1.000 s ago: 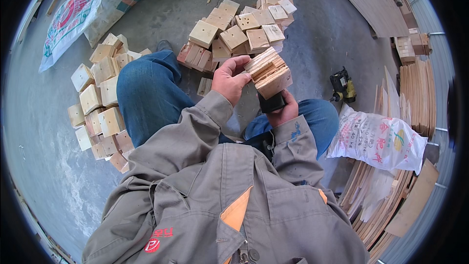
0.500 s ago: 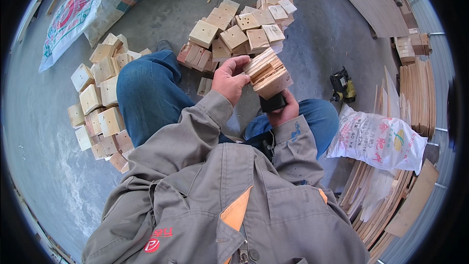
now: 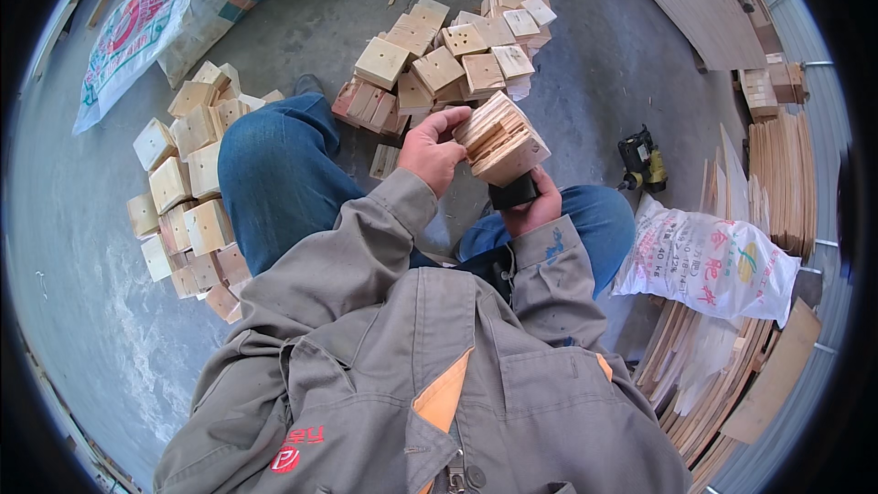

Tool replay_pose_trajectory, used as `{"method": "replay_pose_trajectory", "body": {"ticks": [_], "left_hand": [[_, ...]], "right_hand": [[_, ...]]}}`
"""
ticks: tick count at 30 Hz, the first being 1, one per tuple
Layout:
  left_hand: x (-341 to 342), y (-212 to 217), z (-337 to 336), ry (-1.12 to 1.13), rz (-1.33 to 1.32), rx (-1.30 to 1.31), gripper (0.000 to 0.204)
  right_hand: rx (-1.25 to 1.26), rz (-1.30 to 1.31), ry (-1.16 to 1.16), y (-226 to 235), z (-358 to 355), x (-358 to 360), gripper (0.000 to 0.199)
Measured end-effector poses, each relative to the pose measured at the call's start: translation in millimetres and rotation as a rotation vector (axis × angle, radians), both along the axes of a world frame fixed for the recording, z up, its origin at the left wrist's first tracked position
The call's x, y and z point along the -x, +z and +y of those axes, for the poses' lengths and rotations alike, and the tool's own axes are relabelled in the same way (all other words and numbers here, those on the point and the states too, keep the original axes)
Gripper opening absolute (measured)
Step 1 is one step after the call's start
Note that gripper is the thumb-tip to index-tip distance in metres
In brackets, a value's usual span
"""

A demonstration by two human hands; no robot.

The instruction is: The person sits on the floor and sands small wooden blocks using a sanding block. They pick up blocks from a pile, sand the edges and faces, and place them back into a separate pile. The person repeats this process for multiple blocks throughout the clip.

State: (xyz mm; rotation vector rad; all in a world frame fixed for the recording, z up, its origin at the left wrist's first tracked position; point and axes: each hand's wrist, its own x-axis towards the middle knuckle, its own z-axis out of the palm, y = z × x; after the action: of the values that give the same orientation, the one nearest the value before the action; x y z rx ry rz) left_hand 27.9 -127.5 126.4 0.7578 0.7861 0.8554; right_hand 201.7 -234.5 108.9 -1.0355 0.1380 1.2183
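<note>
A layered wooden block (image 3: 503, 142) with a slot in its side is held up between my knees. My left hand (image 3: 433, 151) grips its left edge, thumb and fingers pinching it. Below the block, my right hand (image 3: 538, 206) is closed round a black boxy object (image 3: 513, 192), which sits right against the block's underside. What kind of thing it is I cannot make out, since the block and my fingers cover part of it.
Stacked wooden blocks (image 3: 439, 69) lie on the concrete floor ahead, and more wooden blocks (image 3: 194, 133) are piled left of my knee. To the right are a black and yellow power tool (image 3: 643, 160), a white sack (image 3: 709, 261) and wood strips (image 3: 782, 178).
The wooden block has tilted slightly in my hands, and its top layers look a little turned. Both hands keep their hold in nearly the same place.
</note>
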Motion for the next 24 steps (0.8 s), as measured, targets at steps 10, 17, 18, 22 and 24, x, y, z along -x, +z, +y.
{"method": "replay_pose_trajectory", "body": {"ticks": [10, 17, 18, 22, 24], "left_hand": [[0.2, -2.6, 1.0, -0.024, -0.003, -0.011, 0.064], [0.0, -5.2, 0.3, -0.025, 0.004, -0.036, 0.063], [0.0, -5.6, 0.2, -0.024, -0.001, -0.033, 0.063], [-0.2, -5.9, -0.2, -0.021, -0.018, -0.006, 0.059], [-0.1, -4.6, -0.6, -0.019, -0.023, 0.004, 0.057]], "right_hand": [[-0.005, 0.001, -0.007, -0.9, -0.1, -0.4, 0.052], [-0.021, -0.024, 0.021, -4.5, -1.5, -2.7, 0.052], [-0.027, -0.026, 0.019, -5.5, -1.4, -2.8, 0.052], [-0.045, -0.038, 0.032, -8.7, -2.2, -4.7, 0.053], [-0.042, -0.038, 0.021, -9.3, -2.0, -4.1, 0.053]]}}
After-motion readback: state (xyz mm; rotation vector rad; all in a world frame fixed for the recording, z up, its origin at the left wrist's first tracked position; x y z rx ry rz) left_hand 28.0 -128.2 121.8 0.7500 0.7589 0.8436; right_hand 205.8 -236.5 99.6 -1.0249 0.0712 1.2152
